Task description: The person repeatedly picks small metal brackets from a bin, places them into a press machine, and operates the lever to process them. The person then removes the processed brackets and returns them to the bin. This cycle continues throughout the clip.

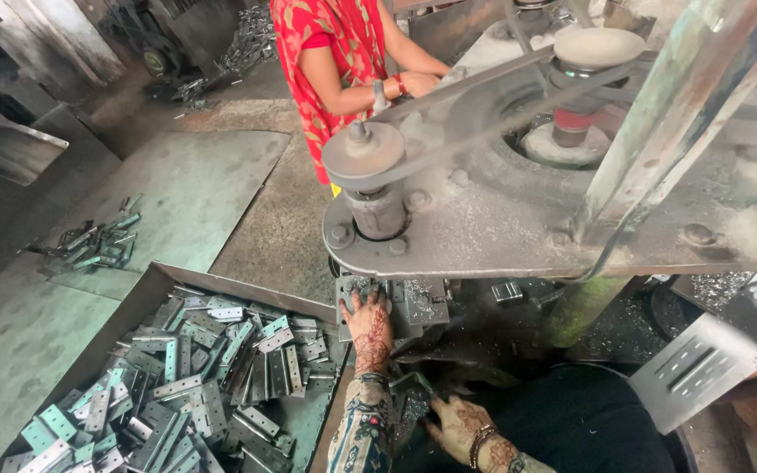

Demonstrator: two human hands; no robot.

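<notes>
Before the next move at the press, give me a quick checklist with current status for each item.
1. Left hand at the work block under the machine plate: fingers right on it, not ok.
2. Right hand away from the block: low, near loose metal pieces, ok.
3. Piece seated in the block: hidden by the fingers, cannot tell.
4. Tray of metal hinges beside the left arm: well filled, ok.
5. Other person at the far side, hands on the machine: close to the belt, not ok.
</notes>
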